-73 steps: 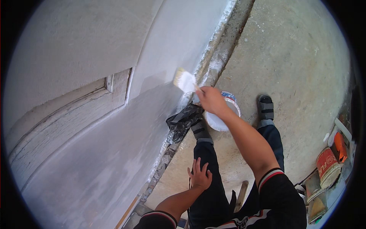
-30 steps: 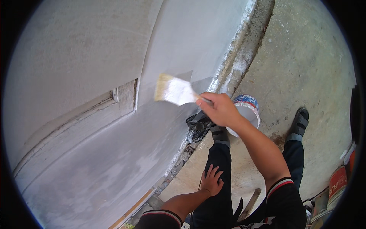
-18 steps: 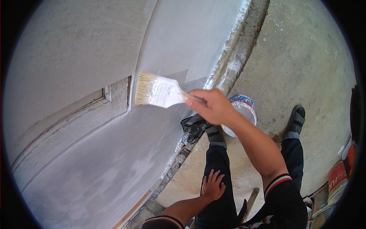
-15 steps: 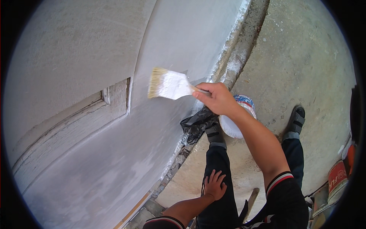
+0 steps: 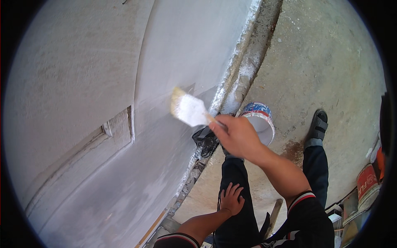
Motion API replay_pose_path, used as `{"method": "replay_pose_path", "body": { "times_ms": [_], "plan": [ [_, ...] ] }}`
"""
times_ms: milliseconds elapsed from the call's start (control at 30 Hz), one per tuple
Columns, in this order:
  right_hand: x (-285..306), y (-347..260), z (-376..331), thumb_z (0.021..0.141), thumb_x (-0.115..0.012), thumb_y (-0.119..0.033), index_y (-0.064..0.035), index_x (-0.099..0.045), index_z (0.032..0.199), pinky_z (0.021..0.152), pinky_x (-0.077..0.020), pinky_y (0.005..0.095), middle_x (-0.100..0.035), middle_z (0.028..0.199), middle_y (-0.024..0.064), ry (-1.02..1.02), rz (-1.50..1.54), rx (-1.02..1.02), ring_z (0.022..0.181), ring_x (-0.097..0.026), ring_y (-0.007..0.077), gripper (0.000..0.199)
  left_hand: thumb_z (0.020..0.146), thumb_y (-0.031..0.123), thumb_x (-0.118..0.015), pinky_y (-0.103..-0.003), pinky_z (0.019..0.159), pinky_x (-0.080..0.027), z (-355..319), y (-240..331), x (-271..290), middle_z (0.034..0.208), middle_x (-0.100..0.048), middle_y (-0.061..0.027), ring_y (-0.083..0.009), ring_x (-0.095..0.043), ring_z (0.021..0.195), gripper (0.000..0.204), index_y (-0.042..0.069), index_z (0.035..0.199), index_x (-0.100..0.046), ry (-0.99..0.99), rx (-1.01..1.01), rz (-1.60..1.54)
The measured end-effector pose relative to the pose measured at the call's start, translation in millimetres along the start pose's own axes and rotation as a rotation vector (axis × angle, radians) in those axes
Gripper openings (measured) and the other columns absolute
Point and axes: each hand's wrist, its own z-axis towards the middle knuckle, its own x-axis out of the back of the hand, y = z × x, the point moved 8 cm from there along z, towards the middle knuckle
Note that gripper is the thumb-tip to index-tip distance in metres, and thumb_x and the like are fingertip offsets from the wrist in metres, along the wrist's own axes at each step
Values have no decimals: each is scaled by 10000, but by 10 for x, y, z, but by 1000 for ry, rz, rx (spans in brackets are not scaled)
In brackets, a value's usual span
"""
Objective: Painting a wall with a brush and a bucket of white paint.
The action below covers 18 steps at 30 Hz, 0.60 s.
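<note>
My right hand (image 5: 235, 134) is closed round the wooden handle of a wide paintbrush (image 5: 191, 109). White paint coats the brush's metal band, and its pale bristles point left, slightly blurred, at the grey-white wall (image 5: 165, 120). Whether the bristles touch the wall I cannot tell. Resting on my left thigh, my left hand (image 5: 231, 200) has its fingers spread and holds nothing. A paint bucket (image 5: 264, 124) with a blue and red outside and white inside stands on the floor just beyond my right wrist.
Black plastic (image 5: 205, 140) lies crumpled at the wall's foot beside my left shoe. A paint-spattered ledge (image 5: 237, 78) runs along the wall. My right sandal (image 5: 318, 124) rests on the concrete floor (image 5: 318, 62). A red tin (image 5: 367, 187) and clutter stand at the lower right.
My right hand has moved down and nearer to me, bringing the brush lower along the wall with its bristles tilted upward. More of the bucket's opening shows. My left hand remains on my thigh.
</note>
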Motion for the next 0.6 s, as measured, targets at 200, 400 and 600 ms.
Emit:
{"method": "replay_pose_path", "body": {
  "times_ms": [200,400,600],
  "plan": [
    [117,-498,-101,863,-602,-224,-41,-636,871,461,-404,315,-532,555,115,-104,187,200,463,-534,199,186,796,222,-512,-522,1041,-196,50,-51,66,1345,-406,-49,-277,-265,1332,443,179,1235,-487,-27,4,-13],
    [-83,863,601,855,-557,-353,-65,-653,865,593,-469,426,-605,671,167,-43,55,-21,644,-598,350,304,802,221,-510,-527,1043,-192,101,-36,184,1347,-404,-44,-279,-261,1334,434,181,1234,-488,-13,-18,-36],
    [-150,1840,774,868,-520,-332,-59,-646,868,675,-487,468,-631,763,198,94,-216,-288,751,-616,380,300,799,219,-513,-530,1046,-190,175,21,206,1358,-388,-39,-273,-244,1343,442,186,1238,-481,-69,-20,-9]
  ]
}}
